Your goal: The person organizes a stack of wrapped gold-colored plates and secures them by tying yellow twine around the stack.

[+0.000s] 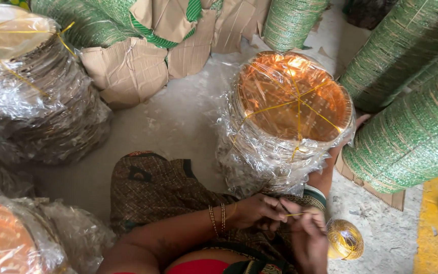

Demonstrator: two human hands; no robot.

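Head view: wrapped plate stack (285, 122) stands upright just ahead of your hands, slightly right. Left hand (254, 210) pinches yellow string (294, 215) at stack's near base. Right hand (307, 238) closed on same string, probably; fingers partly hidden. String ball (345, 239) sits right of right hand. Both hands equally near stack.

Left hand (253, 210) and right hand (306, 234) meet, fingers pinched.

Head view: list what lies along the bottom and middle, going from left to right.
Wrapped stack of copper plates → left hand → right hand → ball of yellow string → yellow floor stripe. Higher up: big wrapped plate stack → green rolls.
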